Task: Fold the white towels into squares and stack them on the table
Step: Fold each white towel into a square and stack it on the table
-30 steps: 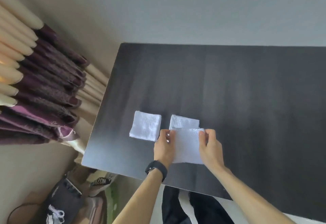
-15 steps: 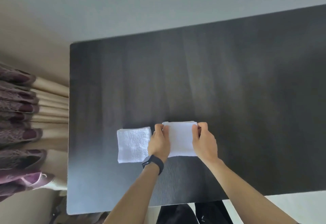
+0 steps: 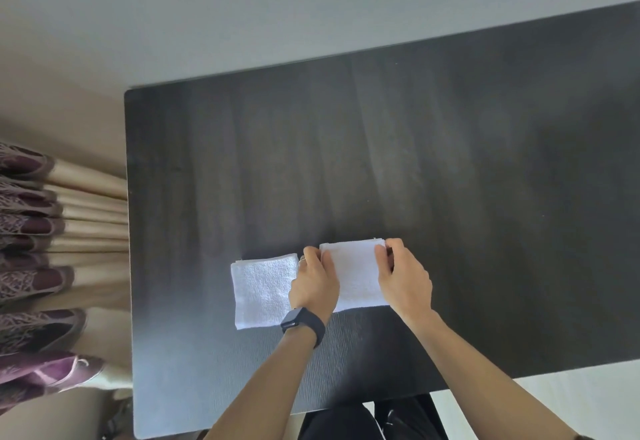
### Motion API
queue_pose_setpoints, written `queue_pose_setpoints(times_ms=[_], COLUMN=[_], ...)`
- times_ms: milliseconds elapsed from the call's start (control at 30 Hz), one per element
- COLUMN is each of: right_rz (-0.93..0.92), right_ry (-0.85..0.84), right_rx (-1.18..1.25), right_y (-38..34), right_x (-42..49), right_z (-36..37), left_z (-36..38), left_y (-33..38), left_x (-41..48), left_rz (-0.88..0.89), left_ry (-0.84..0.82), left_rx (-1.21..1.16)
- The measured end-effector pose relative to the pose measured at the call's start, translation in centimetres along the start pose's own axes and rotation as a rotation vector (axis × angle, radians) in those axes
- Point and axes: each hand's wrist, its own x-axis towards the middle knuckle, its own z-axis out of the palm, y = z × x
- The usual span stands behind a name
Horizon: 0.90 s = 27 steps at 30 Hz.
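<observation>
Left hand (image 3: pixel 313 287) has its fingers curled over the left edge of the white towel (image 3: pixel 356 277). The right hand (image 3: pixel 403 277) pinches the far right corner, thumb on top. So both hands are holding the same towel, one on each side, and it lies flat on the table (image 3: pixel 450 162). There's a black watch (image 3: pixel 303 323) on the left wrist.

That towel sits toward the near edge of the table, closer to the left edge than the right. It looks like a short rectangle with its layers lined up at the far edge. I honestly can't tell how many layers are in there, or whether the fingertips are tucked under them.

Just beside it, toward the left edge, is a folded towel (image 3: pixel 261 290), already roughly square. The two aren't stacked yet.

Handling-wise it's terry cloth, so light, soft and floppy, and it won't hold a crease by itself. It grips itself, so the layers shouldn't slide much. I'd take it at the corners or along an edge, pinching all the layers together so nothing fans out on the lift. Nothing here is fragile.

A curtain (image 3: pixel 41 231) hangs off past the left edge.
</observation>
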Motion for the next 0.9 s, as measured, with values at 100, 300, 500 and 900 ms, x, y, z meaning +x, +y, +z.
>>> queue_pose_setpoints(times_ms=[100,300,500,900], right_rz=[0.018,-0.095,-0.358,-0.404], right_ry=[0.005,0.213,0.172,0.068], right_rx=[0.007,0.076,-0.255,-0.405], right_y=[0.2,1.4,1.8,3.5], right_x=[-0.3,-2.3,-2.1,-2.1], right_z=[-0.2,0.5,2.5,3.5], left_z=[-0.3,0.7,2.1,2.9], left_y=[0.0,-1.4,-3.4,-4.5], left_x=[-0.2,-0.7,1.0,0.2], left_rz=[0.01,0.462,0.62,0.563], left_ry=[0.023,0.227,0.159,0.158], left_rx=[0.012,0.258,0.494,0.527])
